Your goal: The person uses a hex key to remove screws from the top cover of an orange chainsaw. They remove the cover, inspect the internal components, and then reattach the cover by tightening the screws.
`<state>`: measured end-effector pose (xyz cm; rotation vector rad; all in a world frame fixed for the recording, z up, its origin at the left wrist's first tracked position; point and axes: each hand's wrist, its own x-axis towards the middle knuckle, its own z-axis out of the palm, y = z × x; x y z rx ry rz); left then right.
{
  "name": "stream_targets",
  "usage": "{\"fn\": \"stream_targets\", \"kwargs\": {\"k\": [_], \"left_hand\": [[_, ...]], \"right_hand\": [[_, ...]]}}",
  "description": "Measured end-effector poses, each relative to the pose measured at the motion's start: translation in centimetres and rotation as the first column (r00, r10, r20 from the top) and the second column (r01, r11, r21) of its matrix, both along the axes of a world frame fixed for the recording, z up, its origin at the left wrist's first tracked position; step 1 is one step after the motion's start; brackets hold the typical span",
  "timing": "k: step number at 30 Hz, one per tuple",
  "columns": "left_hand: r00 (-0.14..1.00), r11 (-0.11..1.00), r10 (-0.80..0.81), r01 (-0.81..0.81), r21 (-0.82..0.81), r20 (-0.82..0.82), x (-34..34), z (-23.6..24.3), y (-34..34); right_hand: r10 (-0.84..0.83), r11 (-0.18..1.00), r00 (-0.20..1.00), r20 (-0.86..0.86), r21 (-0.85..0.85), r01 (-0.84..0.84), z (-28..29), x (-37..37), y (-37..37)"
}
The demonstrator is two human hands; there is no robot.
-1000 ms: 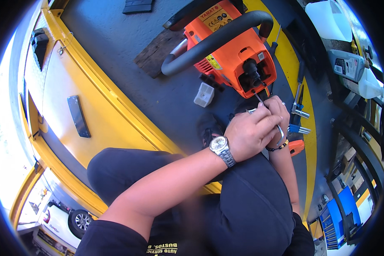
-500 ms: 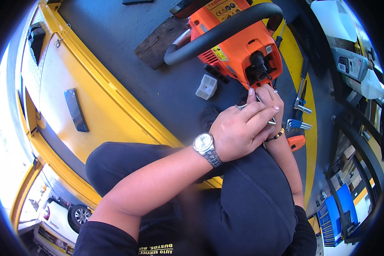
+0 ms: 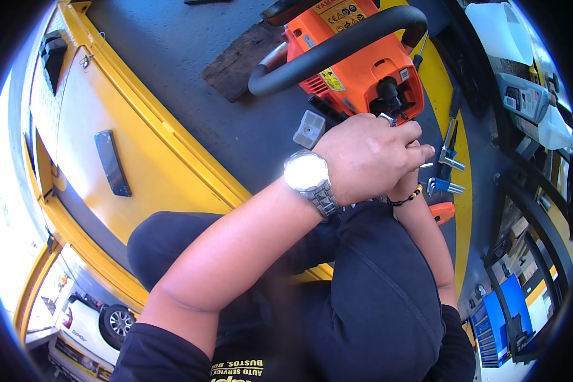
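the fingers of the left hand (image 3: 369, 153) look curled around a metal key (image 3: 425, 165); the right hand (image 3: 403, 185) is mostly hidden beneath, its grip impossible to tell. beyond, the orange machine (image 3: 358, 79) sits with its near end open (work there looks unfinished), a pale block (image 3: 309, 129) and orange piece (image 3: 442, 212) lying apart, apparently already off.

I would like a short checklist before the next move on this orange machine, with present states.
1. Opening in the orange machine uncovered: ok, black fitting shows inside.
2. Metal rod seated: cannot tell, only a piece shows by left hand.
3. Right hand gripping: cannot tell, mostly hidden behind the left.
4. White block off the machine: ok, it lies on the floor.
5. Floor free of loose tools: not ok, a hex key set lies there.
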<state>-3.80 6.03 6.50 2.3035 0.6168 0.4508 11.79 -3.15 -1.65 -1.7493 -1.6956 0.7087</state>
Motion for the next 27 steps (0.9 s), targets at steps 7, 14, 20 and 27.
{"fn": "stream_targets", "kwargs": {"k": [7, 14, 20, 27], "left_hand": [[0.994, 0.994, 0.109, -0.109, 0.026, 0.014, 0.7, 0.6, -1.2], [0.974, 0.962, 0.205, -0.219, 0.166, 0.094, 2.0, -0.4, -3.1], [0.972, 0.978, 0.188, -0.198, 0.067, 0.14, 1.3, -1.0, -2.6], [0.936, 0.959, 0.249, -0.274, 0.07, 0.248, 1.4, -2.9, -2.3]], "right_hand": [[0.027, 1.0, 0.999, 0.046, -0.008, -0.027, 0.1, -0.3, 0.6], [0.019, 0.999, 1.0, 0.016, -0.034, -0.018, 0.5, 0.1, 1.0], [0.062, 0.995, 0.998, 0.003, -0.08, -0.062, -0.5, 0.7, 0.8], [0.084, 0.996, 0.996, 0.028, -0.034, -0.083, -0.8, 0.4, 1.3]]}}
